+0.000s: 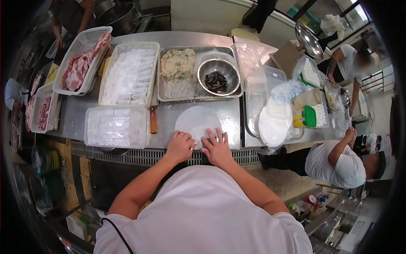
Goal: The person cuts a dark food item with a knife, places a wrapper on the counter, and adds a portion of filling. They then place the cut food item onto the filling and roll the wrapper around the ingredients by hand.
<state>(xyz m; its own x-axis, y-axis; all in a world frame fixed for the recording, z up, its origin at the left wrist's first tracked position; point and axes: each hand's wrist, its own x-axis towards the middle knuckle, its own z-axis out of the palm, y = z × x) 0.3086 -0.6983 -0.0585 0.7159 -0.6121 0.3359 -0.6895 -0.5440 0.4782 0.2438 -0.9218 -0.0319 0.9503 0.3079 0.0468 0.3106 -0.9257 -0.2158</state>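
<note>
A round, whitish, translucent wrapper, which looks like rice paper, lies flat on the steel table before me. My left hand is closed at its near left edge, fingers curled down and a ring showing; the fingertips are partly hidden. Spread fingers of my right hand rest on the wrapper's near right edge. Beyond it, a metal tray holds a pale, green-flecked filling and a steel bowl with dark strips. A wooden-handled knife lies to the left.
Left are a lidded plastic box, a tub of white rolls and a basket of raw meat. Plastic containers and a green-lidded tub stand right. One person is at the right; others work farther off.
</note>
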